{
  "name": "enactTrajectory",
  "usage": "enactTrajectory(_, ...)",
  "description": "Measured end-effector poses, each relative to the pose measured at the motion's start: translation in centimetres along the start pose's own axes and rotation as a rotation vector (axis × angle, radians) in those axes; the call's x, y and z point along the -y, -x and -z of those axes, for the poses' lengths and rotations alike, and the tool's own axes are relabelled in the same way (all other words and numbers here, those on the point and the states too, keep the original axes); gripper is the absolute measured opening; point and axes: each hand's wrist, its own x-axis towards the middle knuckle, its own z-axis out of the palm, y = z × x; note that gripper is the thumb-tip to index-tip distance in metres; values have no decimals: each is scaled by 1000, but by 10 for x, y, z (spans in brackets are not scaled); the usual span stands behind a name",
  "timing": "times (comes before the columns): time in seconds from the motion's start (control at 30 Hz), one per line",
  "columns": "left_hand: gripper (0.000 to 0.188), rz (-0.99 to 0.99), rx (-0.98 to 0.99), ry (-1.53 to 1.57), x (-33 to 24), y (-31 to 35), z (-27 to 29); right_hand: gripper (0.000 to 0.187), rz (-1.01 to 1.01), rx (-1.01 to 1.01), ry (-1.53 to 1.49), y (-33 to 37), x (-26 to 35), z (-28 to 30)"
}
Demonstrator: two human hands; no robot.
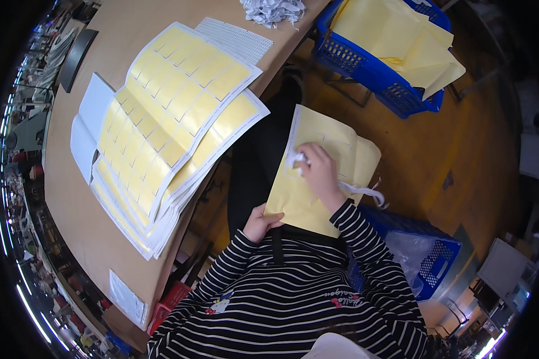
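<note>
On my lap lies a pale yellow sheet (296, 200) with one narrow white edge and a few short cut lines. My left hand (262, 223) grips its near left edge, thumb on top and fingers underneath. Over the sheet's middle, my right hand (322, 176) is closed on crumpled white paper strips (293, 158). A loose white strip (368, 192) trails out past the right wrist. To the left, a fanned stack of yellow sheets (179, 84) with white borders and rows of cut marks rests on the table, its edge overhanging my side.
The brown table (66, 161) runs along my left, with a heap of white paper scraps (272, 11) at its far end. A blue basket (371, 75) of yellow sheets (395, 36) stands ahead right. Another blue basket (428, 263) holding clear plastic sits beside my right arm.
</note>
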Motion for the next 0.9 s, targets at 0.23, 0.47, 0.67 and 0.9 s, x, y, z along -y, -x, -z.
enactTrajectory(0.23,37,-9,-19,64,7,7,5,36,-324,-233,-305,-40,-15,75)
enactTrajectory(0.47,57,-309,168,-77,-14,-14,6,51,96,295,99,14,41,21)
enactTrajectory(0.67,47,-312,74,-136,-36,-40,12,36,66,149,114,16,36,2)
enactTrajectory(0.9,53,-328,207,-23,-34,-36,1,29,-238,79,-112,-1,3,7)
